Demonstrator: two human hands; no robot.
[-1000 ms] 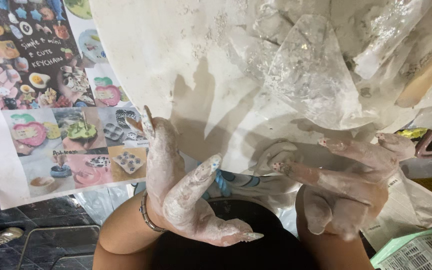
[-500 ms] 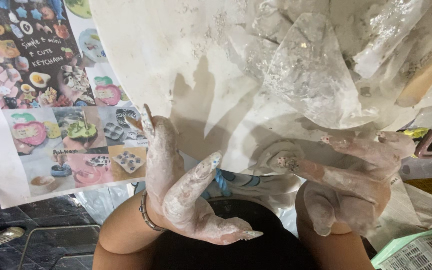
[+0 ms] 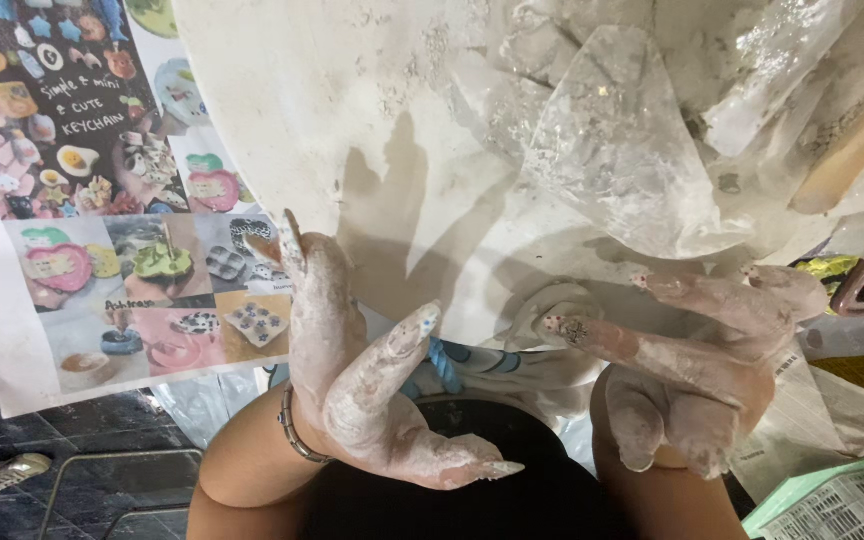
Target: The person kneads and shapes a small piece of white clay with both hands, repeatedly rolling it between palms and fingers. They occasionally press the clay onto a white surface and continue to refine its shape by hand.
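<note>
My left hand (image 3: 357, 385) hangs at the near edge of a round white board (image 3: 352, 110), caked in pale clay, fingers spread and holding nothing. A thin bracelet circles its wrist. My right hand (image 3: 697, 365) is also coated in clay, its fingers stretched leftward with long decorated nails, empty. Between the hands lies a crumpled white cloth with blue stripes (image 3: 517, 355), just under the board's edge. The right index fingertip is close to this cloth; I cannot tell if it touches.
Crumpled clear plastic sheets (image 3: 622, 150) smeared with clay lie on the board at upper right, beside a wooden stick (image 3: 852, 150). A printed sheet of colourful craft photos (image 3: 102, 220) hangs at left. A green crate (image 3: 832, 500) sits at lower right, with dark floor tiles below.
My right hand has shifted slightly, its index finger reaching a little further left. The left hand has held still.
</note>
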